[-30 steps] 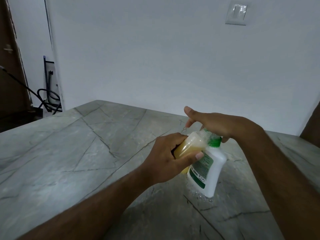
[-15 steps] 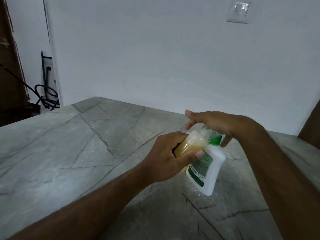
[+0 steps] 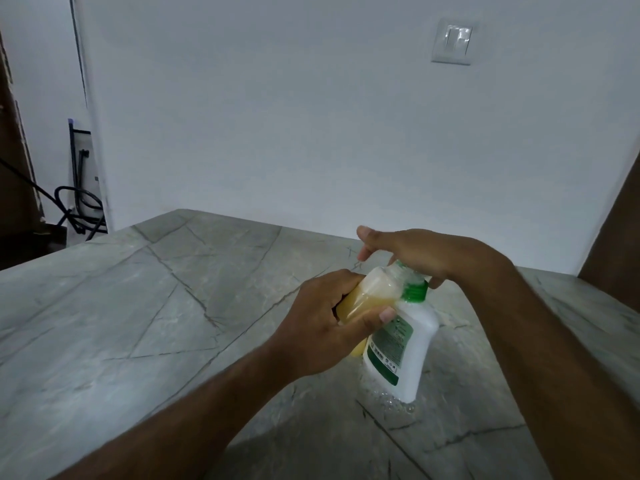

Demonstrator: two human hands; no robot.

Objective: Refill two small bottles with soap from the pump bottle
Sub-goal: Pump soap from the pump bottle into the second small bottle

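With the left hand (image 3: pixel 323 327) wrapped around the small bottle (image 3: pixel 372 299), tilted at the spout, and the right hand (image 3: pixel 412 252) flat on the pump bottle (image 3: pixel 403 344) standing on the counter (image 3: pixel 138 323), slow full presses should limit spills.

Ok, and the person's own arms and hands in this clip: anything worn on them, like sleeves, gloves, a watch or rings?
Nothing worn shows. Both forearms are bare from the bottom edge of the head view up to the wrists, with no sleeve, cuff, watch or band in sight. The left hand and the right hand are gloveless, and no rings show on the visible fingers. Fingernails are short and unpainted where seen.
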